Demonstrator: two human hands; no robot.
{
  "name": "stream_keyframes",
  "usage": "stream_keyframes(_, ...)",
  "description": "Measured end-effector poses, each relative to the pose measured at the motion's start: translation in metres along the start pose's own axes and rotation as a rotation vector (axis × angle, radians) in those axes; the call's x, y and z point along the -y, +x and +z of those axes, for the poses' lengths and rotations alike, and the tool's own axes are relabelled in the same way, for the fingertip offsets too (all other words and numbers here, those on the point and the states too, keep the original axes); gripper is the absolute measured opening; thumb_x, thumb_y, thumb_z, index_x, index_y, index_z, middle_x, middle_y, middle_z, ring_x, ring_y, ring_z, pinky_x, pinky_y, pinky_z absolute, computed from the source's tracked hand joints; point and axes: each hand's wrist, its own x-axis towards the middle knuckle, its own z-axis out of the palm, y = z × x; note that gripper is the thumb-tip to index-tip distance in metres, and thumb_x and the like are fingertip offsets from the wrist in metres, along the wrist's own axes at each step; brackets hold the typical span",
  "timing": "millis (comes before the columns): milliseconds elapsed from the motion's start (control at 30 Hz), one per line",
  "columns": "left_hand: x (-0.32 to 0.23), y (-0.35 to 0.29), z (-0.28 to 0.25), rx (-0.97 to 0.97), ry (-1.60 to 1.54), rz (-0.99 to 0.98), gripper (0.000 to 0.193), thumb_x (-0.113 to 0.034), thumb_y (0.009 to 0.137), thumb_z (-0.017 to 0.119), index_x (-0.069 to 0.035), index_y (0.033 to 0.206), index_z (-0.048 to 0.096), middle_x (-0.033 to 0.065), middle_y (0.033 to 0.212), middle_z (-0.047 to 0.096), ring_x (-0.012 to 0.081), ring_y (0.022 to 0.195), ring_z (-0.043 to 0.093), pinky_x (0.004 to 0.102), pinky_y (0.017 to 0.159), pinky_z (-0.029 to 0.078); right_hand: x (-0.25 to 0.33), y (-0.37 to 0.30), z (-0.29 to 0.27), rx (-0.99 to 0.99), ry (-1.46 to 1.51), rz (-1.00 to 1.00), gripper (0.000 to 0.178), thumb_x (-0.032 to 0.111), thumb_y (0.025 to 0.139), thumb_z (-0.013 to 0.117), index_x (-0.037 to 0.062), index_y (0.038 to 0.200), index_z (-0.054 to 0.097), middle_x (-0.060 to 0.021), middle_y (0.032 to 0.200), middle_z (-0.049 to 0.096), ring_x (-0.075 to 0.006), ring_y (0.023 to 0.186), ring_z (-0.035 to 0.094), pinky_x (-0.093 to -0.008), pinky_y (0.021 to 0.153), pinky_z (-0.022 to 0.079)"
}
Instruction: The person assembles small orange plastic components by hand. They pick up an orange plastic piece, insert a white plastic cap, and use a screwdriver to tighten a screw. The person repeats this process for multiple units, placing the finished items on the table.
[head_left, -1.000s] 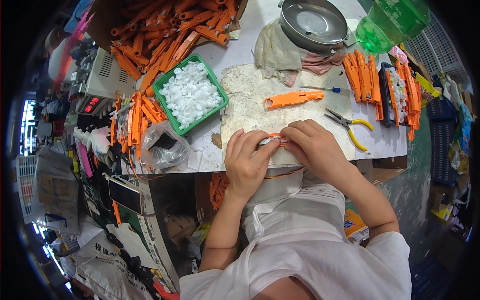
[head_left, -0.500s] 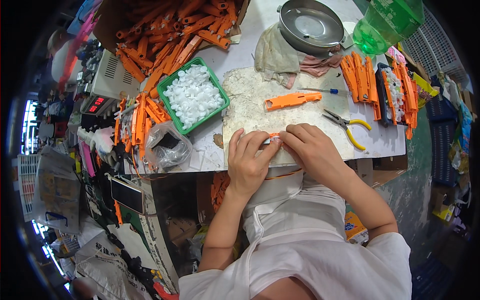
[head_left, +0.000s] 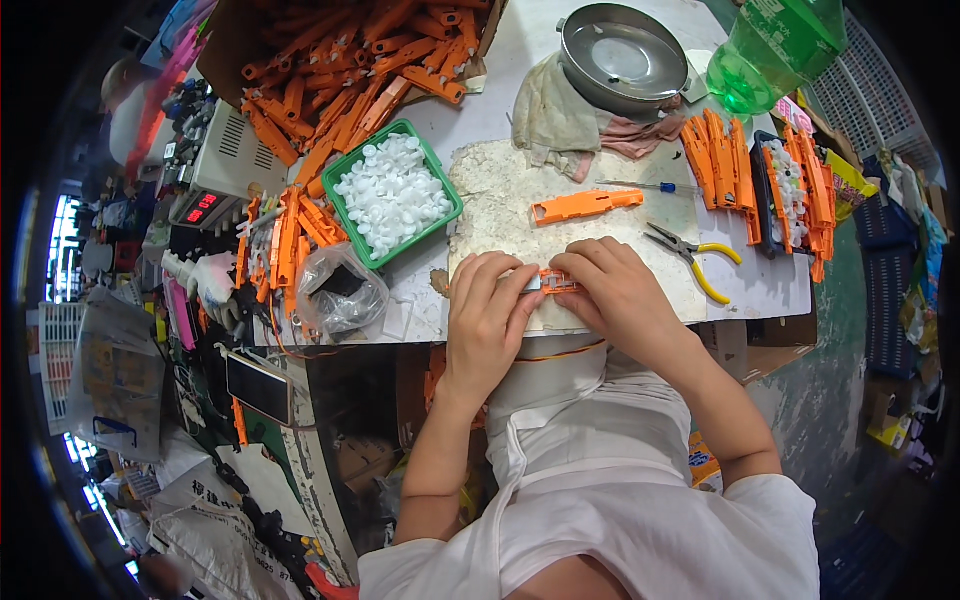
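Observation:
An orange plastic housing (head_left: 557, 281) with whitish pieces inside lies between my hands at the near edge of the worn work board. My left hand (head_left: 483, 312) is closed in a pinch on a small pale piece (head_left: 532, 283) at the housing's left end. From the right, my right hand (head_left: 622, 295) grips the housing, its fingers covering the right part. Just beyond my hands another orange housing (head_left: 587, 205) lies flat on the board. Pliers (head_left: 692, 258) with yellow handles rest right of my right hand, and a thin screwdriver (head_left: 640, 186) lies farther back.
A green basket (head_left: 330, 190) of white plastic caps stands left. Behind it is a box heaped with orange housings (head_left: 330, 60). A metal bowl (head_left: 622, 55), a rag (head_left: 550, 110) and a green bottle (head_left: 775, 55) stand at the back; more housings (head_left: 718, 160) line the right.
My fingertips have drawn slightly apart, so more of the orange housing and the pale piece at its left end shows. My left hand has shifted a little left.

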Motion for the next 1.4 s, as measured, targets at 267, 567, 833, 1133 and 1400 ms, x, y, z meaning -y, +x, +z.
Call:
stream_keyframes(267, -0.008, 0.034, -0.013, 0.201, 0.331, 0.304, 0.014, -0.010, 0.072, 0.068, -0.005, 0.084, 0.062, 0.0061, 0.089, 0.055, 0.0244, 0.102, 0.053, 0.0486, 0.100, 0.035, 0.003, 0.000, 0.002, -0.062, 0.010, -0.006, 0.036, 0.014, 0.072, 0.071, 0.0040, 0.104, 0.057, -0.0086, 0.101, 0.056, -0.0257, 0.097, 0.051, -0.0357, 0.085, 0.042)
stream_keyframes(567, -0.004, 0.055, -0.014, 0.360, 0.417, 0.506, 0.016, -0.012, 0.069, 0.068, -0.005, 0.081, 0.060, 0.0045, 0.086, 0.054, 0.0217, 0.098, 0.054, 0.0482, 0.103, 0.033, -0.005, -0.001, 0.007, -0.070, -0.007, -0.018, 0.033, 0.016, 0.072, 0.071, 0.0043, 0.100, 0.058, -0.0068, 0.101, 0.056, -0.0250, 0.100, 0.050, -0.0356, 0.086, 0.041)
stream_keyframes(833, 0.000, 0.036, -0.017, 0.104, 0.169, 0.402, 0.016, -0.010, 0.071, 0.071, -0.008, 0.085, 0.063, 0.0032, 0.089, 0.057, 0.0217, 0.096, 0.056, 0.0495, 0.100, 0.036, -0.003, -0.003, 0.001, -0.221, 0.077, -0.048, 0.035, 0.023, 0.073, 0.073, 0.0051, 0.099, 0.059, -0.0061, 0.099, 0.057, -0.0248, 0.098, 0.051, -0.0367, 0.085, 0.041)
stream_keyframes(1133, -0.015, 0.033, -0.013, 0.046, -0.010, 0.419, 0.018, -0.008, 0.066, 0.076, -0.009, 0.082, 0.067, 0.0029, 0.088, 0.059, 0.0245, 0.096, 0.055, 0.0512, 0.097, 0.039, 0.007, -0.022, -0.023, -0.232, 0.424, 0.071, 0.024, 0.024, 0.078, 0.071, 0.0045, 0.090, 0.064, -0.0066, 0.091, 0.060, -0.0243, 0.090, 0.053, -0.0356, 0.081, 0.043)
stream_keyframes(1400, -0.041, 0.047, 0.008, 0.134, -0.161, 0.519, 0.021, -0.009, 0.065, 0.077, -0.010, 0.084, 0.067, 0.0035, 0.089, 0.061, 0.0248, 0.096, 0.056, 0.0513, 0.098, 0.039, -0.015, -0.049, -0.051, -0.091, 0.965, 0.372, 0.018, 0.022, 0.085, 0.067, 0.0036, 0.083, 0.067, -0.0027, 0.083, 0.064, -0.0133, 0.084, 0.052, -0.0271, 0.078, 0.041)
